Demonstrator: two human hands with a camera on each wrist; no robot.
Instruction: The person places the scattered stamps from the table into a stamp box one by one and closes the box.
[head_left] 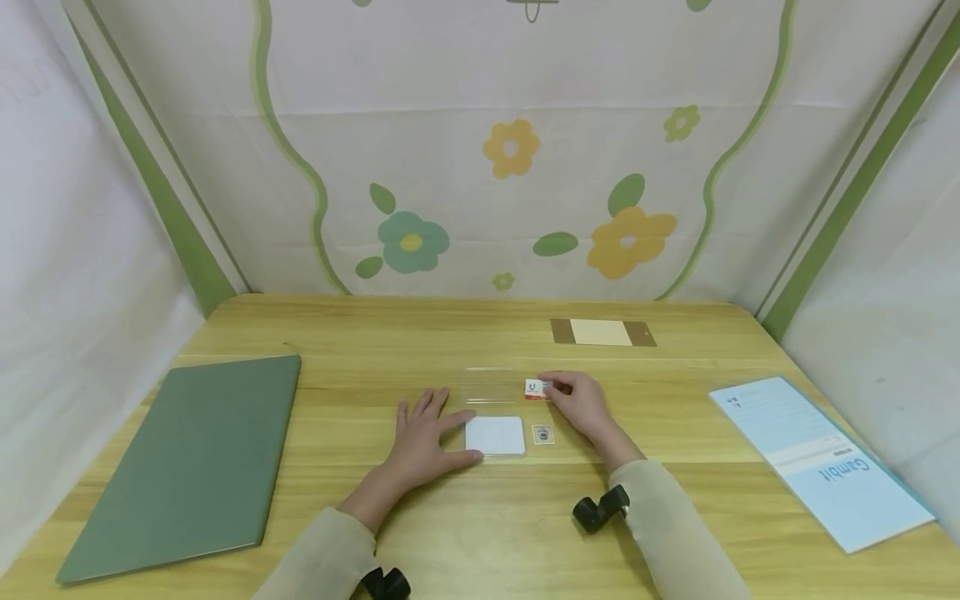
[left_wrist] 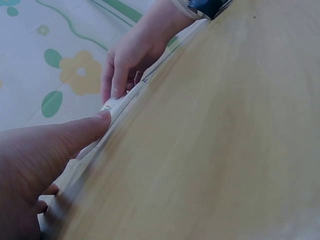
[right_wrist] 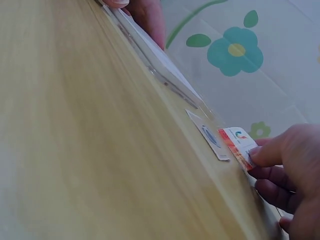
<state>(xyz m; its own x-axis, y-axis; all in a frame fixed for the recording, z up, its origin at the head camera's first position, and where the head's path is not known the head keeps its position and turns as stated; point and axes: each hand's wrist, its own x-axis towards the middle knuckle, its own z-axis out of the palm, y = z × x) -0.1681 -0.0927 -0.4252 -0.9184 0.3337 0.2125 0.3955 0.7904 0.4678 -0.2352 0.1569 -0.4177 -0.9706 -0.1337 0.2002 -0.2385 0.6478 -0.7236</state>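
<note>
My right hand [head_left: 583, 406] pinches the right end of a small white card with a red-orange strip [head_left: 534, 389] between thumb and fingers. In the right wrist view the printed card [right_wrist: 239, 145] tilts up a little from the table. My left hand [head_left: 423, 442] lies with fingers spread, its thumb and index fingertip at the left corners of a white rectangular block in a clear case [head_left: 495, 436]. Between this case and my right hand lies a small square stamp-like piece [head_left: 543, 434] with a dark picture. A clear flat plastic cover [head_left: 489, 385] lies just behind the case.
A large dark green folder [head_left: 187, 458] lies on the left of the wooden table [head_left: 360, 329]. At right is a light blue notebook [head_left: 821, 458] printed "Gambit". A brown and cream strip [head_left: 602, 332] lies at the back, before a flowered curtain [head_left: 450, 167].
</note>
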